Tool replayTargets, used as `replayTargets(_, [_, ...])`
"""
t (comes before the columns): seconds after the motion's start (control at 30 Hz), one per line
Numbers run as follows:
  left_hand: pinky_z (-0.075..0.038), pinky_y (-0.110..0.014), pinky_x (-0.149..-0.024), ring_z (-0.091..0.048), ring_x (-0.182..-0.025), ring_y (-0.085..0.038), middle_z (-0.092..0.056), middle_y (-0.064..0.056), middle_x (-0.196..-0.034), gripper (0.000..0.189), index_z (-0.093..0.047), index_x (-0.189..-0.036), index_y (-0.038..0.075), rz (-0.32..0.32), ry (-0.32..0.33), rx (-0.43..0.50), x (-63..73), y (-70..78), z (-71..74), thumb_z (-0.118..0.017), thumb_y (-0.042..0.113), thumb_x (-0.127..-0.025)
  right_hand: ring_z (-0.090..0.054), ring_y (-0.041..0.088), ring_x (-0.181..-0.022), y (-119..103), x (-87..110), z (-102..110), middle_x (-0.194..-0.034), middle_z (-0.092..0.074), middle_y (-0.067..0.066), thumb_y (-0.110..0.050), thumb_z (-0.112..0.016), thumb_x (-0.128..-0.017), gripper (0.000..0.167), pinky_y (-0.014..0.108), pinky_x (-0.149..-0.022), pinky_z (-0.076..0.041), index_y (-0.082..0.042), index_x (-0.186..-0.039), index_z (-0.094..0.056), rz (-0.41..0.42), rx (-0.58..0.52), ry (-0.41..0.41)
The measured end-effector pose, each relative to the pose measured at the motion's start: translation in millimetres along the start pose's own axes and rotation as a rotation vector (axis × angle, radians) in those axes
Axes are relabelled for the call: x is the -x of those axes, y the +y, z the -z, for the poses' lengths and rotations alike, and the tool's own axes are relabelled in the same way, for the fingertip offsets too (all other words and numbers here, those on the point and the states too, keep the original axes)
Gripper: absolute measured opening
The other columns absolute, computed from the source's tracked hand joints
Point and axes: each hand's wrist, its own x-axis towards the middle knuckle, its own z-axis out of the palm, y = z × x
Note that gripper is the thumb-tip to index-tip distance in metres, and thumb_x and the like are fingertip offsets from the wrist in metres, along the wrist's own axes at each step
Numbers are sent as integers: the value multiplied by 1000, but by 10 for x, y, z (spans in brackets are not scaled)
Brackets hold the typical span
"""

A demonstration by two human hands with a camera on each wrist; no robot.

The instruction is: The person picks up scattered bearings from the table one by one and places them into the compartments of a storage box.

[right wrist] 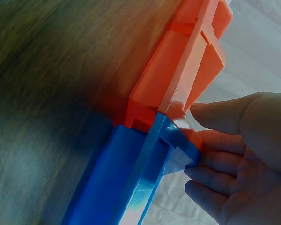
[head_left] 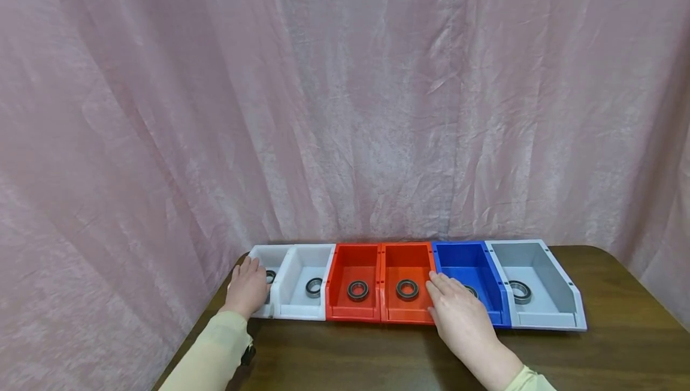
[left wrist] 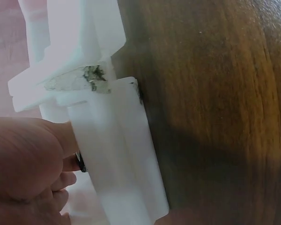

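Six bins stand in a row, each with a ring-shaped ball bearing inside. My left hand (head_left: 249, 286) reaches into the leftmost white bin (head_left: 268, 251). Its thumb and fingers are bent at a bearing (head_left: 271, 276) and appear to pinch it; the hand hides part of the ring. In the left wrist view, only the bearing's dark edge (left wrist: 80, 161) shows beside the fingers. My right hand (head_left: 462, 313) is over the wall between the right red bin (head_left: 408, 253) and the blue bin (head_left: 460, 253), fingers extended, holding nothing. It partly covers the blue bin's bearing (head_left: 471, 291).
Bearings also lie in the second white bin (head_left: 312, 253), the left red bin (head_left: 358, 253) and the grey bin (head_left: 517, 253) at the right end. The bins stand near the back edge of a brown wooden table (head_left: 345, 355). A pink curtain (head_left: 345, 109) hangs behind.
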Motion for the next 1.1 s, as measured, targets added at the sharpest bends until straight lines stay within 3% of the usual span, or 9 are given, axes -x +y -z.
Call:
replayTargets(0.27, [-19, -75, -127, -30, -158, -58, -48, -40, -157, 35, -63, -133, -21, 32, -13, -3, -4, 26, -60, -49, -1, -108, -68, 40, -133, -14, 3, -9, -141, -72, 21, -14, -93, -88, 47, 55, -113, -54, 3, -128, -78, 1, -9, -1])
replayTargets(0.4, [-18, -75, -128, -31, -158, -57, -48, -40, -158, 35, -63, -131, -21, 34, 0, 5, -5, 48, -67, -42, -8, -106, -68, 40, -132, -13, 3, -14, -140, -72, 21, -14, -94, -88, 46, 55, -113, -54, 4, -128, -78, 8, -5, 17])
replayTargets(0.63, [-13, -75, -129, -27, -160, -57, -41, -40, -164, 31, -67, -126, -18, 11, -39, -33, -49, 35, -78, -45, -9, -106, -68, 40, -132, -2, 1, -5, -140, -72, 21, -14, -93, -88, 47, 56, -112, -55, 3, -128, -77, 5, 5, 16])
replayTargets(0.83, [-10, -75, -129, -25, -160, -57, -36, -40, -166, 29, -69, -123, -18, -23, -16, -6, -117, -85, -231, -48, -10, -105, -68, 40, -133, -11, -4, 10, -142, -71, 21, -14, -93, -89, 47, 56, -113, -53, 3, -130, -77, 1, 4, 1])
replayTargets(1.1, [-8, -74, -130, -21, -162, -55, -32, -38, -170, 24, -71, -119, -13, -10, -67, -36, -170, -93, -250, -54, -8, -104, -68, 41, -132, -5, 8, -2, -140, -72, 22, -14, -93, -88, 47, 56, -112, -54, 4, -129, -77, 6, 7, 15])
